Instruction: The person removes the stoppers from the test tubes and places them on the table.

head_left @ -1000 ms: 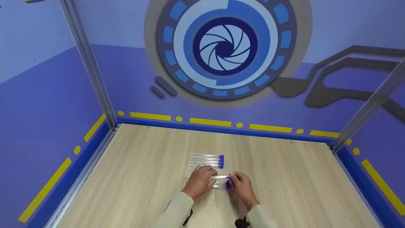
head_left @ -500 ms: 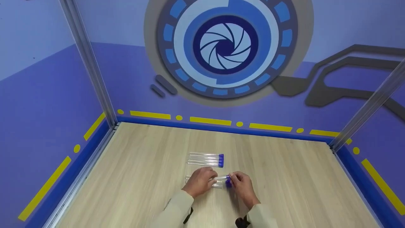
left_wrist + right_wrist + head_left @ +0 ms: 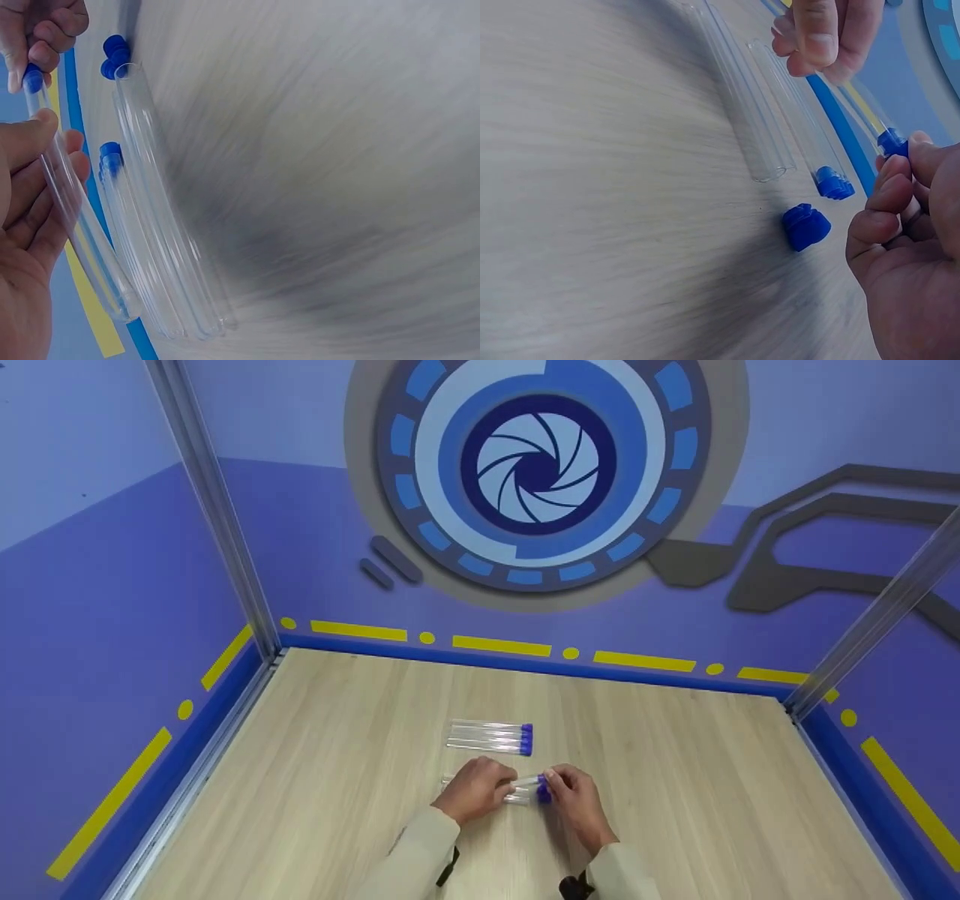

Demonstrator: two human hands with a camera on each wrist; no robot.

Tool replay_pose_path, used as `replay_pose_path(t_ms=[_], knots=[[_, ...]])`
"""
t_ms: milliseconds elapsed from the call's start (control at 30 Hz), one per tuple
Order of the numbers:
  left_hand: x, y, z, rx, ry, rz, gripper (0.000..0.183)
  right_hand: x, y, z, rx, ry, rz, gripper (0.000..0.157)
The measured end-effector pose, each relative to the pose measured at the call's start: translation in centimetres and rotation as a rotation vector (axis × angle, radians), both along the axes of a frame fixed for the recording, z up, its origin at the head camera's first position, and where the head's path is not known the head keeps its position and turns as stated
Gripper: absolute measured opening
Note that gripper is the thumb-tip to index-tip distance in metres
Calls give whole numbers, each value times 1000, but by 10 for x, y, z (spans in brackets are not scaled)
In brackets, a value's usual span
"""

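My left hand [image 3: 476, 789] holds a clear test tube [image 3: 82, 225] between thumb and fingers, clear of the table and slanted. At the tube's mouth is a blue cap [image 3: 892, 142], pinched by the thumb and fingertips of my right hand [image 3: 579, 804]. Below the hands, uncapped test tubes [image 3: 161, 195] lie side by side on the table, partly hidden by my left hand in the head view. Loose blue caps [image 3: 806, 226] sit close to their open ends, under my right hand.
Beyond the hands, several test tubes with blue caps [image 3: 486, 736] lie in a neat row on the wooden table [image 3: 675, 780]. Blue printed panels [image 3: 300, 540] and metal posts [image 3: 217, 510] border the table at the back and sides.
More of the blue cap shows at the right fingertips, and the held tube slants a little more in the head view. Both hands stay almost in place.
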State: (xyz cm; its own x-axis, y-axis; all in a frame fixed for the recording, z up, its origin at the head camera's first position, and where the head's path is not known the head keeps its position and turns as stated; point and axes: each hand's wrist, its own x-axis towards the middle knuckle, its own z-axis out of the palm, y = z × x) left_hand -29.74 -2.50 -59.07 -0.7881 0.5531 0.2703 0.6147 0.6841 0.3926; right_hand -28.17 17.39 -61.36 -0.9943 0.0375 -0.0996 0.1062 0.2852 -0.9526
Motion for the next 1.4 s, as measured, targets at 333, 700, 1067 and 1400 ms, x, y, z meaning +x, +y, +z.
replay_pose_path(t_ms=[333, 700, 1067, 1400], knots=[[-2, -2, 2, 116, -192, -11, 10, 1, 4, 1, -58, 26, 89, 24], [-4, -10, 2, 281, -471, 33, 9, 1, 6, 0, -52, 32, 152, 20], [-5, -19, -4, 428, -617, 3, 9, 0, 8, 4, -2, 70, 205, 19], [-5, -23, -6, 474, -689, 37, 9, 4, 3, 11, 10, 39, 161, 21]])
